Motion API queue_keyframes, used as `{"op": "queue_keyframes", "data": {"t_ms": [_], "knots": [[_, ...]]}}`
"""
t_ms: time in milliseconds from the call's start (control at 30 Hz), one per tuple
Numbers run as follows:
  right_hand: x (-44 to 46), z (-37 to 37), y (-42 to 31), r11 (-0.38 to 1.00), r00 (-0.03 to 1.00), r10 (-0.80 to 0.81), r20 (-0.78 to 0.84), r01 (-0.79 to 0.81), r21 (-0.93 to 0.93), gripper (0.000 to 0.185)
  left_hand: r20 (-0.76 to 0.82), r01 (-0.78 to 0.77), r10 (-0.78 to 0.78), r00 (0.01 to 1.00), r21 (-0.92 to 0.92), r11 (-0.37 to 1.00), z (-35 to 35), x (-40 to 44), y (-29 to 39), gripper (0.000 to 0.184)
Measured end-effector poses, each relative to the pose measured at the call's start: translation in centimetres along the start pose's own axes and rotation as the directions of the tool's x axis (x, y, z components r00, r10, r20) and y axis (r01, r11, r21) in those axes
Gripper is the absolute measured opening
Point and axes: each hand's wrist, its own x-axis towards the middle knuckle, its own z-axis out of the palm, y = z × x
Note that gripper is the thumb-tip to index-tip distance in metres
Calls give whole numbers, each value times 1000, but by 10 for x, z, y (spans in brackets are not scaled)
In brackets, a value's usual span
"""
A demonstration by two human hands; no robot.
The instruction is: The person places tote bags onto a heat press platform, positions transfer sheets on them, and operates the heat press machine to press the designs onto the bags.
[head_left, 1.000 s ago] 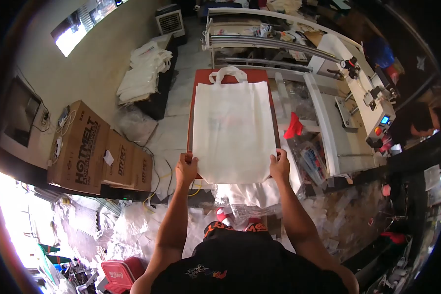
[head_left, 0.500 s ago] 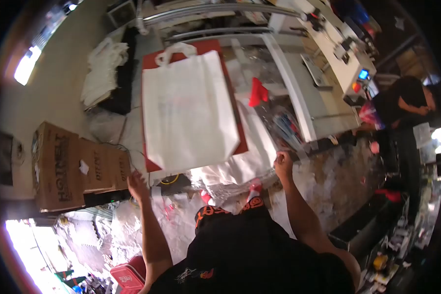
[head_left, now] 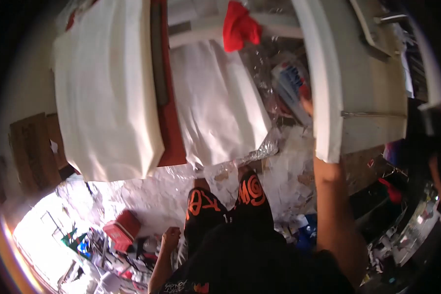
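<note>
My right hand [head_left: 306, 105] reaches beneath the white beam, which hides most of it. A few fingers show at the edge of a clear plastic packet [head_left: 290, 81] with blue and red print; whether they grip it is unclear. My left hand [head_left: 171, 237] hangs low beside my left thigh, its fingers loosely curled, with nothing visible in them. A white fabric bag [head_left: 108, 93] lies flat on a red board [head_left: 173, 132]. To its right, at a lower level, lie more white bags [head_left: 218, 103] in clear plastic wrap.
The white beam [head_left: 323, 73] of a table or machine frame crosses above my right forearm. A red cloth [head_left: 240, 27] lies near the lower bags. Brown cartons [head_left: 32, 147] stand at left. Below are a red container [head_left: 122, 229] and a littered floor.
My view has moved closer and shifted right. My right hand has gone from the table's front edge to under the beam by the packet. My left hand has dropped to my side.
</note>
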Motion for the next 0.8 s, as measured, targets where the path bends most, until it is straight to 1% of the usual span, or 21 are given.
{"op": "queue_keyframes", "data": {"t_ms": [67,133,167,200,267,300,333,433,467,533,600,700,767,800], "knots": [[26,9,9,1000,998,28,53,-28,-2,18,31,-23,23,999,21,1000,21,-1,18,28],[37,2,-4,999,994,40,103,-40,-2,17,-24,-48,47,999,-17,999,42,9,6,28],[42,10,11,998,992,57,114,-57,-3,17,-5,30,-30,1000,-49,998,42,4,29,29],[43,-2,-2,998,990,62,124,-62,-4,17,-5,45,-45,999,-53,998,43,1,48,29],[44,9,15,997,988,79,132,-79,-7,17,20,101,-100,995,-94,990,47,-3,72,29],[46,4,12,997,988,79,136,-78,-8,17,6,49,-48,999,-49,998,51,1,66,32],[47,1,10,997,987,81,139,-81,-8,16,8,56,-56,998,-58,997,54,5,61,32],[43,-8,10,997,984,79,157,-78,-12,16,-12,-2,2,1000,32,999,59,14,55,33],[45,-3,18,996,984,85,159,-84,-13,16,-7,6,-5,1000,25,1000,59,15,56,33],[45,2,28,997,983,80,165,-79,-14,16,-18,25,-26,999,-54,998,59,18,56,33],[47,1,30,996,984,85,159,-84,-13,15,11,41,-41,999,-76,996,58,20,50,31],[48,-10,29,996,984,90,152,-89,-13,15,5,59,-59,998,-75,995,54,21,44,31],[45,-21,27,996,985,85,147,-85,-11,15,-12,116,-119,993,-151,982,56,21,32,30],[45,-25,28,996,986,86,141,-85,-11,15,-9,117,-119,993,-152,981,56,21,32,30]]}}
